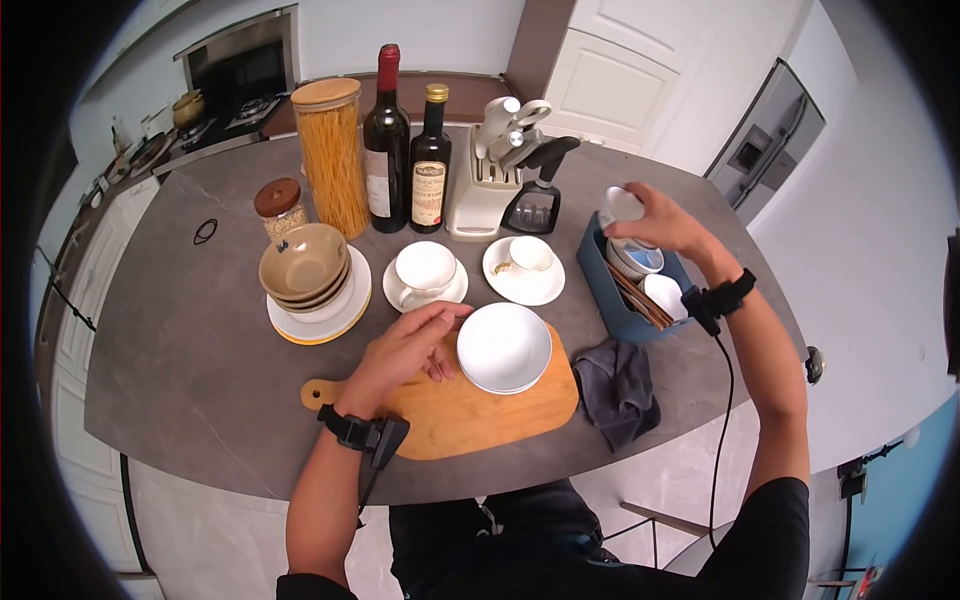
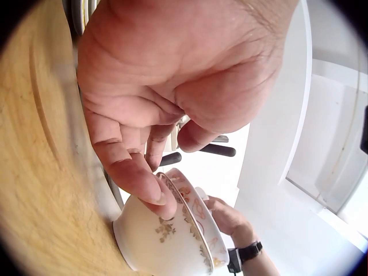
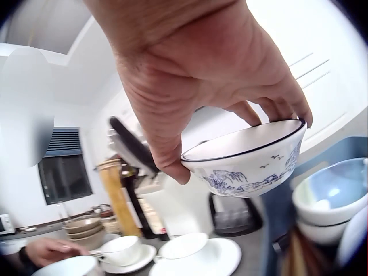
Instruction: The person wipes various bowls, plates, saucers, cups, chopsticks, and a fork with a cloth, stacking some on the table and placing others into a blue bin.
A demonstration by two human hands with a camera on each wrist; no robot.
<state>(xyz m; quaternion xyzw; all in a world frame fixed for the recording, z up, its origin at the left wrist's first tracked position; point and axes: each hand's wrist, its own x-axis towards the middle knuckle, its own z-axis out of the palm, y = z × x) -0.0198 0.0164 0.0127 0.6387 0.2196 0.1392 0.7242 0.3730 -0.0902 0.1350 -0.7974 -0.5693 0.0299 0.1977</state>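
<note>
My right hand (image 1: 662, 222) pinches a small white bowl (image 3: 253, 164) by its rim, thumb on one side and fingers on the other. A blue landscape pattern and a dark rim line mark this bowl. It is held above the far end of a blue bin (image 1: 597, 280), which holds more bowls (image 1: 636, 262) and brown chopsticks (image 1: 638, 300). On a wooden cutting board (image 1: 450, 425) stand two nested white bowls (image 1: 505, 347) with floral bands outside. Beside them is my left hand (image 1: 405, 350), its fingers loosely bent and fingertips right at the outer bowl's wall, thumb apart.
Two white cups (image 1: 425, 268) on saucers stand behind the board. Brown bowls (image 1: 305, 262) are stacked on plates at left. A pasta jar (image 1: 332, 160), two bottles (image 1: 388, 150) and a knife block (image 1: 485, 195) line the back. A grey cloth (image 1: 618, 392) lies right of the board.
</note>
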